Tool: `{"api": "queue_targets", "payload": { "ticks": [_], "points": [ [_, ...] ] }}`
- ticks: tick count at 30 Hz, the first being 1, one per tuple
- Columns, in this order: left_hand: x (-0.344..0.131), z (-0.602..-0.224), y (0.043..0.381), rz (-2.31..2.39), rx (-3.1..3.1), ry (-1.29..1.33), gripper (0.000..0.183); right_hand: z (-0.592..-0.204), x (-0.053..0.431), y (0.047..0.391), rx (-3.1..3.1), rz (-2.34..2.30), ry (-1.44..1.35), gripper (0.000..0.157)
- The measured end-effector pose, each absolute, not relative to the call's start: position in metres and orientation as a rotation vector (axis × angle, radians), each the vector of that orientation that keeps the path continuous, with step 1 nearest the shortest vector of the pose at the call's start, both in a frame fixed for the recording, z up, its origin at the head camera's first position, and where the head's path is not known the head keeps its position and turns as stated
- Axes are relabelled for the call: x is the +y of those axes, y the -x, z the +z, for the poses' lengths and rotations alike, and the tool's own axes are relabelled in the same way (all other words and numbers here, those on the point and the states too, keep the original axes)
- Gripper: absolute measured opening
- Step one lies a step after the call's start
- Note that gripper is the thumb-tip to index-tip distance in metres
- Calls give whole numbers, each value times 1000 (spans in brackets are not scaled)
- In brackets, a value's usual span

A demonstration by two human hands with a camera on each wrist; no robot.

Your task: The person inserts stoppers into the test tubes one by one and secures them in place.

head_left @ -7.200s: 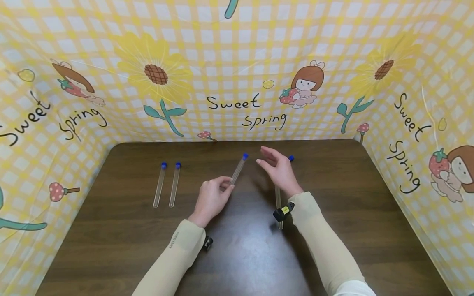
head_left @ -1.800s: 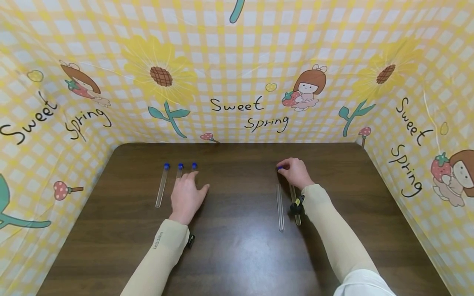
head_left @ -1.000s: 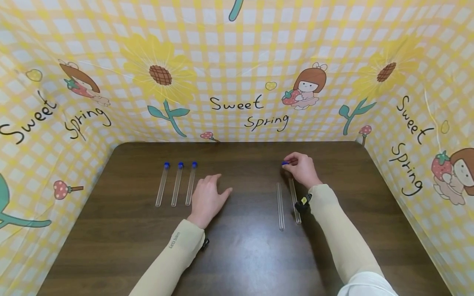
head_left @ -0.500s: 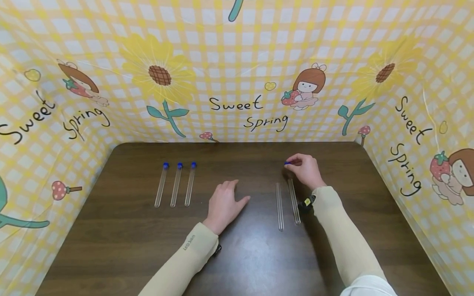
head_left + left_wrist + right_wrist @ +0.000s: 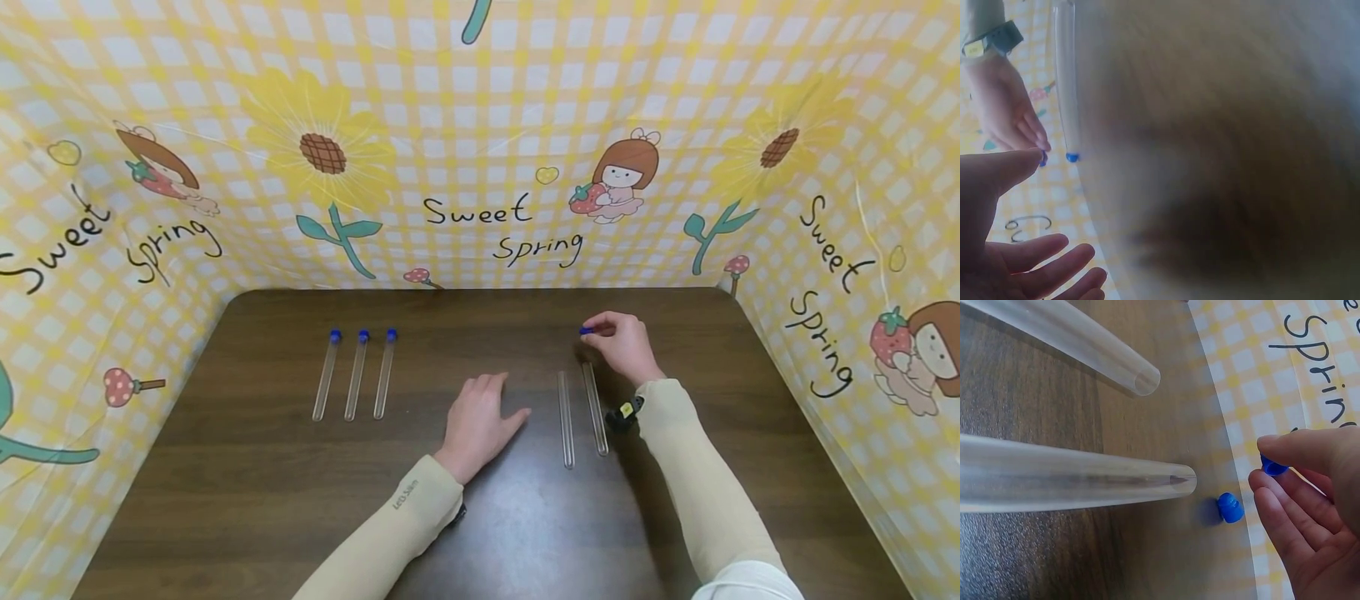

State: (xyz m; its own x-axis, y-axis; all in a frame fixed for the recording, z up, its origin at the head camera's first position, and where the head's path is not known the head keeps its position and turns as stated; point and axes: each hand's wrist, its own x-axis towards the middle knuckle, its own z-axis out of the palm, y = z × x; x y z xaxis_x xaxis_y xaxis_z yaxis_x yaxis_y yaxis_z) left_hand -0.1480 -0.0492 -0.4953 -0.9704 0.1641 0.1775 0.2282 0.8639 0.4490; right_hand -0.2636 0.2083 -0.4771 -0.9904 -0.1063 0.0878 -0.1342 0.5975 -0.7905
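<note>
Right hand [image 5: 621,343]: thumb and fingers pinch a blue cap [image 5: 1274,467]. In the head view the pinched cap lies just beyond the mouths of two uncapped tubes. Clock readings below are from this cap, head view, 12 toward the back wall.

Second blue cap [image 5: 1230,508]: loose, just beside the right uncapped tube [image 5: 595,408]. In the right wrist view it sits at 4 o'clock from that tube's mouth, apart from it.

Right uncapped tube: 6 o'clock, lying flat, mouth toward 12. Left uncapped tube [image 5: 566,421]: between 6 and 7, beside the first, apart, mouth also toward 12.

Right wrist camera [image 5: 624,412]: 5 o'clock, near the right uncapped tube.

Left hand [image 5: 480,429]: near 8 o'clock, fingers extended, thumb spread, grip unloaded. Nearest item is the left uncapped tube, apart from the thumb.

Three capped tubes [image 5: 357,375]: just short of 9 o'clock, well apart from the right hand. Parallel row, separated, blue-capped ends toward the wall.

All tubes lie on a dark wood-grain table [image 5: 225,467]. Yellow checked cloth [image 5: 480,108] stands around it, with printed "Sweet Spring" lettering [image 5: 477,210] between 10 and 11, a sunflower print [image 5: 322,154] at 10.
</note>
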Motion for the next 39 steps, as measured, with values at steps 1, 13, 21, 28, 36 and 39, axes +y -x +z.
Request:
{"api": "queue_targets", "payload": {
  "ticks": [1, 13, 21, 28, 36, 39],
  "points": [
    [-46, -496, 148, -718, -2903, 318, 66, -477, 208, 264, -2779, 1384, -208, 15],
    [-13, -499, 139, -635, -2892, 471, 68, -478, 208, 263, -2776, 1367, -215, 14],
    [9, -496, 135, -620, -2915, 519, 68, -478, 209, 261, -2775, 1363, -219, 15],
    [23, -495, 136, -523, -2950, 534, 71, -480, 210, 263, -2769, 1371, -213, 15],
    [26, -501, 134, -480, -2936, 557, 71, -481, 210, 262, -2787, 1366, -212, 16],
    [24, -501, 135, -464, -2931, 547, 66, -482, 210, 263, -2786, 1368, -206, 15]
  ]
}}
